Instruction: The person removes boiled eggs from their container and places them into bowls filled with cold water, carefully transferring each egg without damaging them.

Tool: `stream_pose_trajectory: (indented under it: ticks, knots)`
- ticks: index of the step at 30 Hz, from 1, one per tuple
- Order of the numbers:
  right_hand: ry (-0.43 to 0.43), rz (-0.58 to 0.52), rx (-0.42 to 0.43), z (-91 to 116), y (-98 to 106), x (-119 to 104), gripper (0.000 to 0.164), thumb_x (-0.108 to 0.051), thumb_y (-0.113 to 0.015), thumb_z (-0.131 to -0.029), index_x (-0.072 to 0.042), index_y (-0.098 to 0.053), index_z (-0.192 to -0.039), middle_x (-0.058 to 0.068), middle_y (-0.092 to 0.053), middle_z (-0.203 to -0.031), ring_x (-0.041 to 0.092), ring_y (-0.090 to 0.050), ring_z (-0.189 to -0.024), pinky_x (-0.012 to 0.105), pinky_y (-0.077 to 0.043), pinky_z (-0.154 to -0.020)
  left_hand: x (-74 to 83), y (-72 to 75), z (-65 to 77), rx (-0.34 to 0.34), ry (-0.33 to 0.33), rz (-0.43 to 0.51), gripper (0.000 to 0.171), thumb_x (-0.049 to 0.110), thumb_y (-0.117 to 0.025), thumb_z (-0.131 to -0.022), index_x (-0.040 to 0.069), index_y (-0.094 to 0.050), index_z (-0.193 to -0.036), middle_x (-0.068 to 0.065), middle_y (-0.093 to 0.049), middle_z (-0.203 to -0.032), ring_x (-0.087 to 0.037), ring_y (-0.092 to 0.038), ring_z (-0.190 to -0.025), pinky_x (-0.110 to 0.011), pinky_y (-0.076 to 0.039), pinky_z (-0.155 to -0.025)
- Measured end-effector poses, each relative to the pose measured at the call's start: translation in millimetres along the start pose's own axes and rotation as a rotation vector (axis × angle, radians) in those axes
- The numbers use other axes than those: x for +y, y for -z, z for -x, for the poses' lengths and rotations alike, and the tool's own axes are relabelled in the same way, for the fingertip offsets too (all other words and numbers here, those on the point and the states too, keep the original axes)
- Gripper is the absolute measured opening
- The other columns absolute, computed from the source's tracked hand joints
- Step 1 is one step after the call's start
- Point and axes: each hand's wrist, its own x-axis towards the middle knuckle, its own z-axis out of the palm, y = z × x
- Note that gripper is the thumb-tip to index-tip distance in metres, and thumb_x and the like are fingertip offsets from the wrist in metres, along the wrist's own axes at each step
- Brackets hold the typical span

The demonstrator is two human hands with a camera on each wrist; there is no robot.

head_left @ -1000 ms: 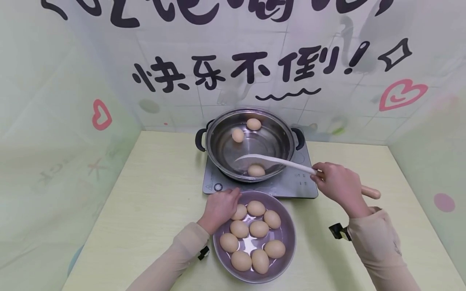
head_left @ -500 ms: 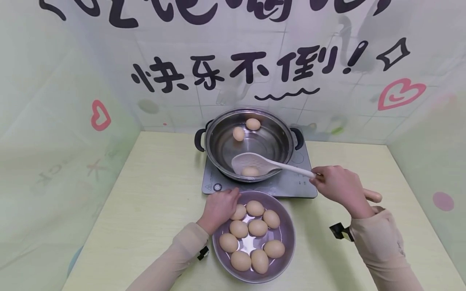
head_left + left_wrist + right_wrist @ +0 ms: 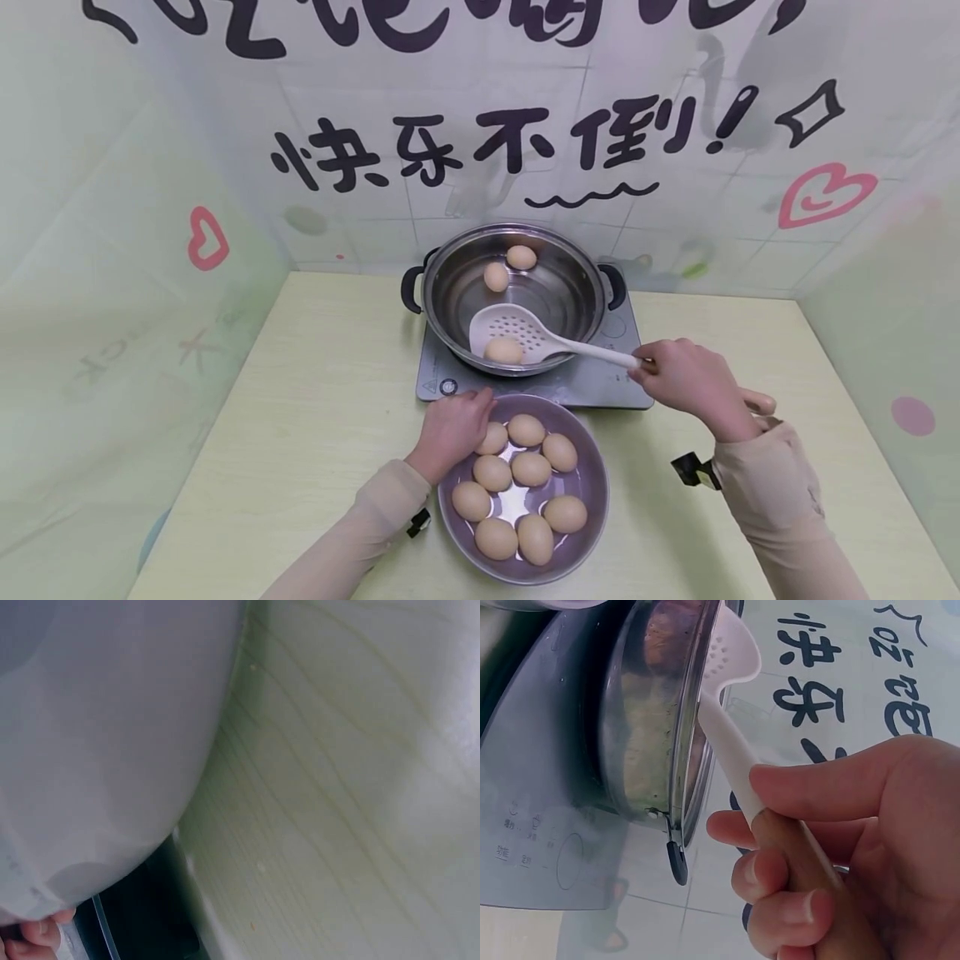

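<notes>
My right hand grips the wooden handle of a white slotted spoon, its fingers wrapped round the handle in the right wrist view. The spoon's perforated head is inside the steel pot, tilted. An egg lies at the near part of that head and appears to rest on it. Two more eggs, one further back and one left of it, are in the pot. My left hand holds the rim of a purple bowl; its fingertips show at the bowl's edge in the left wrist view.
Several brown eggs lie in the purple bowl. The pot, with black side handles, stands on a grey induction cooker near the back of a pale wooden table. Printed sheets with dark lettering hang behind and at the sides.
The spoon has turned from edge-on to face-up, its head shifting slightly left under the near egg. That egg has moved left with it. My left hand stays on the bowl.
</notes>
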Motion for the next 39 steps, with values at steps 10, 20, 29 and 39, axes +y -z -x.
stream_pose_trajectory:
  ticks: [10,20,29,39]
  knots:
    - [0.019,-0.058,-0.056,-6.8,-0.8,0.3,0.014,-0.022,-0.058,-0.084,-0.010,-0.066,-0.085,-0.005,-0.044,-0.054,0.014,-0.040,-0.050,0.030,-0.031,-0.045,-0.1,-0.3,-0.1,0.005,0.001,-0.005,0.020,0.024,-0.062,-0.083,0.013,-0.052,-0.070,0.000,-0.054,-0.054,-0.020,-0.051,-0.039,-0.030,-0.031,-0.034]
    - [0.046,-0.136,-0.133,-10.6,-2.5,0.6,0.017,-0.021,-0.055,-0.088,-0.007,-0.064,-0.088,-0.003,-0.045,-0.057,0.013,-0.041,-0.049,0.029,-0.032,-0.046,-0.3,-0.1,-0.1,0.009,-0.002,0.007,0.020,0.024,-0.063,-0.083,0.013,-0.052,-0.070,0.000,-0.053,-0.054,-0.019,-0.050,-0.039,-0.030,-0.031,-0.033]
    - [0.081,-0.211,-0.134,-8.4,-0.3,7.1,0.018,-0.018,-0.053,-0.089,-0.004,-0.063,-0.086,-0.002,-0.043,-0.058,0.012,-0.038,-0.049,0.028,-0.031,-0.047,-0.9,-1.1,0.1,0.013,-0.010,0.011,0.019,0.023,-0.061,-0.083,0.013,-0.052,-0.070,0.000,-0.053,-0.054,-0.018,-0.049,-0.038,-0.029,-0.031,-0.033]
    - [0.076,-0.214,-0.090,8.5,16.3,13.4,0.016,-0.014,-0.054,-0.088,-0.001,-0.062,-0.087,-0.003,-0.038,-0.055,0.011,-0.035,-0.048,0.027,-0.030,-0.046,-0.9,-0.6,-0.3,0.011,-0.007,0.013,0.018,0.023,-0.060,-0.084,0.013,-0.053,-0.071,0.000,-0.054,-0.054,-0.018,-0.050,-0.039,-0.029,-0.031,-0.033]
